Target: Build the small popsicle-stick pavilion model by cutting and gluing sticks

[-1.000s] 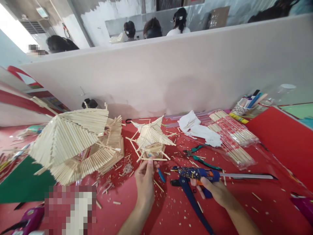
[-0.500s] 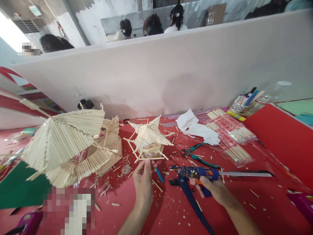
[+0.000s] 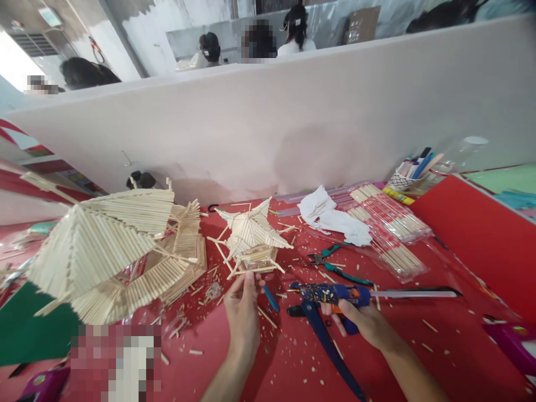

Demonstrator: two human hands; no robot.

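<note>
My left hand (image 3: 243, 315) is closed in a pinch on a thin wooden stick (image 3: 266, 269), held level at the front of a small pavilion model (image 3: 254, 228) built of pale sticks with a star-shaped roof. Whether the stick touches the model, I cannot tell. In my right hand (image 3: 368, 325) is a blue hot glue gun (image 3: 330, 293), its nozzle pointing left and a glue stick (image 3: 414, 293) jutting from its back. Beneath the gun lies a dark blue long-handled tool (image 3: 330, 349). Green-handled pliers (image 3: 335, 265) rest beyond it.
A larger stick-built pavilion (image 3: 113, 234) stands at left. Packs of chopsticks (image 3: 389, 218), crumpled white tissue (image 3: 330, 215) and a pen cup (image 3: 404, 178) are at back right. A white partition (image 3: 251, 123) bounds the table; stick scraps litter it.
The whole view has shifted slightly, so everything sits a little further left. Both hands keep their holds, with no clear movement against the models.
</note>
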